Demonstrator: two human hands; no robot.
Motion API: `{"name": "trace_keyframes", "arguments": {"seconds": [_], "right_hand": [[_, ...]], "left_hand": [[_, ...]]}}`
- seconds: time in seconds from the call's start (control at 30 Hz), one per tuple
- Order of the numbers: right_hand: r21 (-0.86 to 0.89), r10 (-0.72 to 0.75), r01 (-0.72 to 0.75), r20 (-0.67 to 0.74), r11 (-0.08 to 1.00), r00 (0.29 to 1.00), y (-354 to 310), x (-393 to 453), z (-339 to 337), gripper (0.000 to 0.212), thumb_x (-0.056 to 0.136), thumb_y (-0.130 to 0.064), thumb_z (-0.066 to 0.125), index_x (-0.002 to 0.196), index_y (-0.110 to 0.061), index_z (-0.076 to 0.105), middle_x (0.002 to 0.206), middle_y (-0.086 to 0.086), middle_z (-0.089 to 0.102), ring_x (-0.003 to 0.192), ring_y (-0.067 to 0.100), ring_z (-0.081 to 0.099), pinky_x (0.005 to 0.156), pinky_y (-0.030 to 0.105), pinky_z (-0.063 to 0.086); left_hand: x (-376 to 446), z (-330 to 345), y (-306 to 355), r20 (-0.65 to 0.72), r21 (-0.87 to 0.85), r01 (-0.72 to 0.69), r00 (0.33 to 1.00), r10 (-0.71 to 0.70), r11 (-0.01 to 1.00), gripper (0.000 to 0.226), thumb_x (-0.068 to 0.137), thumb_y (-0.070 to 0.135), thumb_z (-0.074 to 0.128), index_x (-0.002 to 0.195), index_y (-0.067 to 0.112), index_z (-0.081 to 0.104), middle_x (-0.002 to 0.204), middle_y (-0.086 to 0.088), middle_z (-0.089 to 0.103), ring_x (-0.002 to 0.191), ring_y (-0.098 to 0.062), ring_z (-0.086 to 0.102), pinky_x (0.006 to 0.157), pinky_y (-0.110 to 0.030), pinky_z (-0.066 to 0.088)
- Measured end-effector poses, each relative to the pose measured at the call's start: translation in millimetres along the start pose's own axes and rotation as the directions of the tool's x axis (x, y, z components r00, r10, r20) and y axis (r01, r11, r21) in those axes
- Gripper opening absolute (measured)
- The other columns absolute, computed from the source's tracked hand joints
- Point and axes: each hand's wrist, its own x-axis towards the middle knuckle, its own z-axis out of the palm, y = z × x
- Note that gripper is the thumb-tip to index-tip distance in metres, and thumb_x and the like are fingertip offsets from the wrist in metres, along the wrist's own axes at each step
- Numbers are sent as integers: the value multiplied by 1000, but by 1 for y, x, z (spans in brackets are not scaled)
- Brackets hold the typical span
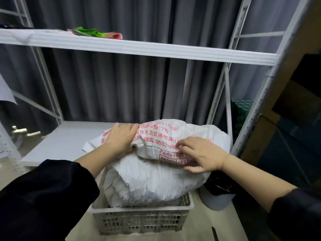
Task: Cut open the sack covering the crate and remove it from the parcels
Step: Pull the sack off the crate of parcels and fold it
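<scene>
Sack (pixel 156 180), white woven, red print: bulged over the parcels and seated in the crate; found directly beneath both hands, its upper fold lying between them. No cut is visible, and no blade is seen in either hand. The slack fold is judged best gathered and lifted clear of the contents before any cutting.

Crate (pixel 142 218), grey perforated plastic: located below the hands, nearer the wearer.

Left hand (pixel 119 140): laid on the sack's far left top, fingers slightly curved, pressing.

Right hand (pixel 201 153): set on the printed fold, fingertips bent, apparently pinching the fabric.
</scene>
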Motion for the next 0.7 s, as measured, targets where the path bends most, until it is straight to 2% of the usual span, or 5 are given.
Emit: {"name": "trace_keyframes", "arguments": {"seconds": [0.2, 0.33, 0.43, 0.53, 0.7], "right_hand": [[-98, 568, -575, 353, 812, 743, 26, 35, -7, 129, 57, -66, 72, 152, -24, -4, 161, -2, 7, 147, 24, 11, 116, 54, 14], [-104, 610, -706, 602, 700, 516, 26, 25, 18, 130, 55, -53, 78, 150, -27, -7, 148, 6, 36, 128, 30, 45, 102, 40, 41], [-105, 646, -719, 541, 687, 539, 17, 17, 46, 100, 65, -47, 74, 144, -20, 18, 127, 8, 56, 115, 30, 55, 88, 35, 46], [-77, 679, -732, 449, 677, 581, 13, 20, 59, 76, 77, -47, 64, 139, -19, 31, 123, 5, 59, 111, 27, 58, 82, 34, 45], [-151, 629, -617, 311, 773, 712, 8, 24, 63, 31, 84, -37, 55, 108, -18, 59, 105, 2, 66, 101, 26, 60, 75, 34, 30]], "left_hand": [[-3, 9, -7, -292, 144, -72, 950, 112, 987, 52, 49, 7, 76, 88, 11, 41, 63, -6, 52, 51, -25, 51, 54, -31, 31], [-10, 11, -23, -97, 149, -278, 951, 294, 949, 85, 59, 66, 63, 125, 15, 44, 92, -4, 57, 80, -24, 58, 70, -35, 42], [-14, -8, -26, 98, -84, -324, 939, 331, 942, 88, 75, 83, 24, 146, 30, 28, 130, 3, 52, 115, -18, 51, 95, -34, 35], [-7, -17, -24, 183, -268, -137, 965, 190, 954, 77, 82, 56, 53, 148, 30, 22, 136, 3, 54, 123, -17, 49, 99, -34, 29], [-2, -4, -12, 296, 137, -101, 954, 57, 985, 83, 67, 65, 64, 133, 20, 41, 126, -2, 54, 117, -22, 44, 98, -37, 28]]}}
